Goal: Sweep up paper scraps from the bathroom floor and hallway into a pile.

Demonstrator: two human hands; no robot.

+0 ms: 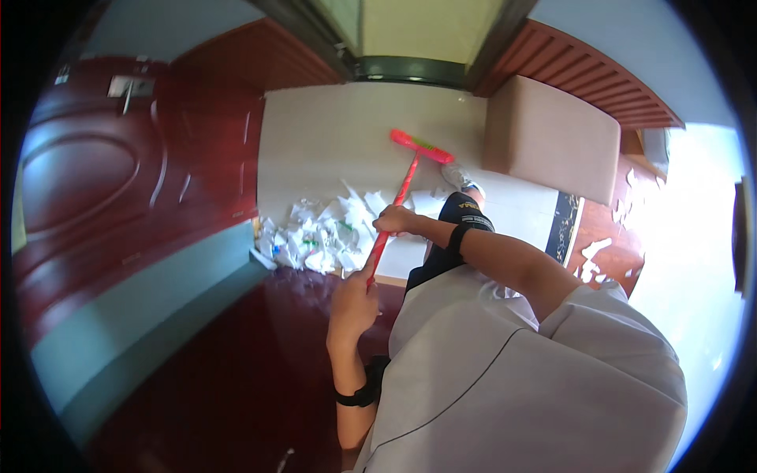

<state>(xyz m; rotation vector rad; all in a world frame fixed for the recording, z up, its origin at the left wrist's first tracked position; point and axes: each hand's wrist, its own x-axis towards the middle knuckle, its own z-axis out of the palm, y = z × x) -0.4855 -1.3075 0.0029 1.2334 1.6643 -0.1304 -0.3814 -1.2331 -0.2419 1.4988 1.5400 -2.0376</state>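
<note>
A pink broom [421, 146] with a red patterned handle [407, 180] reaches away from me, its head on the pale tiled floor. My right hand [394, 221] grips the handle about midway along its visible length. Closer to my body, my left hand [355, 304] is wrapped around the handle's near end. To the left of the handle lies a heap of torn white scraps [325, 230], with a few green and blue bits among them; I cannot tell their material. The broom head rests beyond this heap, apart from it and near my white shoe [464, 177].
A dark red door [195, 148] with a metal handle [128, 88] stands at the left. On the right, a beige padded stool [550, 136] stands beside a slatted wooden panel [585, 71]. More white scraps [591, 254] lie on the reddish floor. A doorway threshold [414, 70] is at the top.
</note>
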